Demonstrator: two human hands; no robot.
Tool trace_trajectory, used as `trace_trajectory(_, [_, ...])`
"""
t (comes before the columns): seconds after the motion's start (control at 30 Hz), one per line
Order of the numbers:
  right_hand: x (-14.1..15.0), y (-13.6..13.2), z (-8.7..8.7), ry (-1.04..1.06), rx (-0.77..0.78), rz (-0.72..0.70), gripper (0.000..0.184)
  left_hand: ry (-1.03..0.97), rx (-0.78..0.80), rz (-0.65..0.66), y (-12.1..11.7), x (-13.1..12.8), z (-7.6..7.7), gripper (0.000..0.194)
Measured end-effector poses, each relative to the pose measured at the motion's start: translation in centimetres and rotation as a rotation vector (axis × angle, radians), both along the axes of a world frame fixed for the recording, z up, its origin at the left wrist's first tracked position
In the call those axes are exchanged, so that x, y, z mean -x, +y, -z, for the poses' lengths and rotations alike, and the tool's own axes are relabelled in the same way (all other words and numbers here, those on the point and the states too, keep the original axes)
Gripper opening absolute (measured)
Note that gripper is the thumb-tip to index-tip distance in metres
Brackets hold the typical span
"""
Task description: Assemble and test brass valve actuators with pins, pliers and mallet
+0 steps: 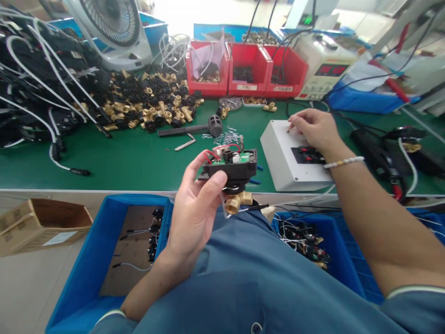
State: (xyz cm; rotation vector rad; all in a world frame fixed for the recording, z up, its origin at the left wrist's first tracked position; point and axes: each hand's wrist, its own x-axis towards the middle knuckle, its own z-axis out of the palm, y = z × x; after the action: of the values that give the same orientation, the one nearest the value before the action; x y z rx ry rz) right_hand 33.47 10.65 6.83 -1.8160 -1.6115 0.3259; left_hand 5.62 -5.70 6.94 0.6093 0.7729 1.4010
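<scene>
My left hand (200,195) is wrapped round an open valve actuator (239,170), a black housing held upright above the table's front edge. Green circuit board and red wires show in its top, and a brass valve body (238,202) sits under it. A white cable hangs from its underside. Over a white control box (278,153), my right hand (314,130) has thumb and forefinger pinched together at the box's top face. What lies between those fingertips is too small to make out. Near the right wrist is a black terminal panel (308,155) with red parts.
Brass-and-black valve fittings (156,102) are heaped at the back left. A grey mallet-like tool (194,129) and small wire clips (227,137) lie mid-table. Three red bins (248,88), a power supply (323,69) and a fan (118,28) stand behind. Blue crates (83,260) flank my lap.
</scene>
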Motion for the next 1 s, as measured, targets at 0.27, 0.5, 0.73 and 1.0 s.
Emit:
trace_trajectory(0.27, [1.1, -6.2, -2.1, 0.169, -0.425, -0.244, 0.011, 0.002, 0.023, 0.066, 0.2, 1.0, 0.1, 0.038])
trace_trajectory(0.5, [4.4, -14.1, 2.5, -0.084, 0.606, -0.973, 0.026, 0.018, 0.037, 0.053, 0.2, 1.0, 0.1, 0.041])
trace_trajectory(0.73, [3.2, -14.6, 11.4, -0.337, 0.639, -0.684, 0.028, 0.017, 0.037, 0.086, 0.0, 0.9, 0.0, 0.050])
trace_trajectory(1.0, [2.8, -15.8, 11.9, -0.313, 0.608, -0.663, 0.028, 0.016, 0.056, 0.118, -0.1, 0.9, -0.1, 0.052])
